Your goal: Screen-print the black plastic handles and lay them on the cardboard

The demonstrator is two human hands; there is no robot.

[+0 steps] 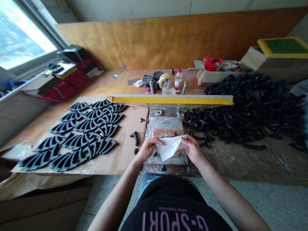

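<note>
left hand [147,149] and right hand [193,150] pinch white sheet [169,148] by opposite edges; even, gentle tension should keep it flat.

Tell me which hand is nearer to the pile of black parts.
Right. The right hand is left of the pile; the left hand is farther, past the white sheet.

Only legible text sat on the black shirt [168,194], in pink-purple print, upside down to the camera. Small line read "NEW FASHION". Big line read "G-SPOR" plus a bare stem, cropped by the lower frame edge. Bottle [178,78] had a label [177,85]; its print was too small.
</note>
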